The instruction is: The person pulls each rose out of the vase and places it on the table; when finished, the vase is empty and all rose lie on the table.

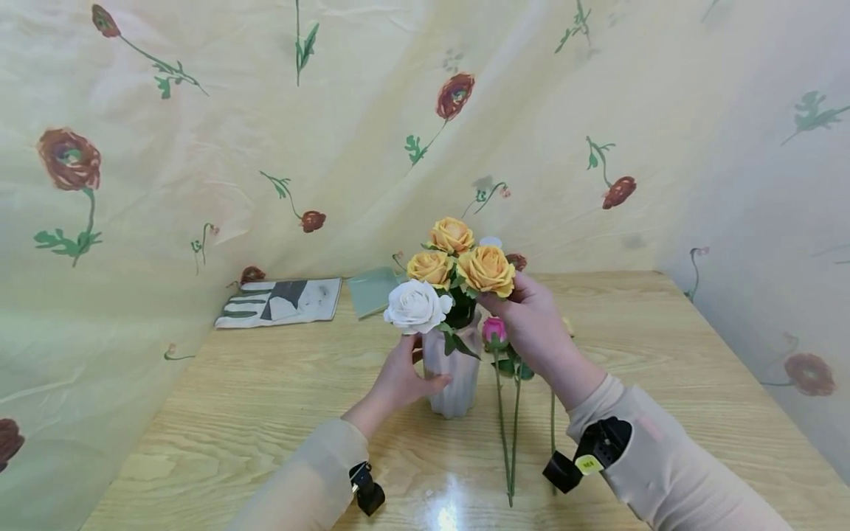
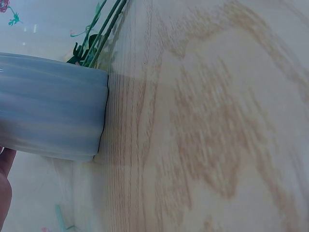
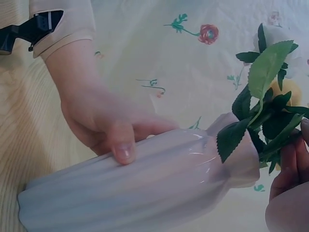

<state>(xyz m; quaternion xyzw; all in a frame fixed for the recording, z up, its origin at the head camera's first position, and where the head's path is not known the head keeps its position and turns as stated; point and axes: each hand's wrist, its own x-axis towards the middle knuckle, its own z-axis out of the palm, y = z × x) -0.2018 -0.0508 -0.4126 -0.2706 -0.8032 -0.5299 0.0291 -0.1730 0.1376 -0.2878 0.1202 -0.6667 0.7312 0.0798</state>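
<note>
A ribbed pale vase [image 1: 453, 376] [image 3: 145, 188] [image 2: 48, 116] stands on the wooden table [image 1: 265, 398]. It holds a white rose [image 1: 416, 306] and three orange roses [image 1: 465, 262]. My left hand [image 1: 403, 380] [image 3: 104, 121] grips the vase's side, thumb across the ribs. My right hand [image 1: 531, 317] pinches the stem just under the right orange rose [image 1: 488, 271], among the green leaves [image 3: 265, 96] at the vase's neck. A pink rosebud [image 1: 494, 331] with long stems [image 1: 505, 435] lies on the table below that hand.
A printed card [image 1: 279, 301] and a pale green sheet [image 1: 373, 291] lie at the back of the table. A flowered yellow cloth [image 1: 199, 147] hangs close behind and on both sides. Bare wood spreads to the left and right of the vase.
</note>
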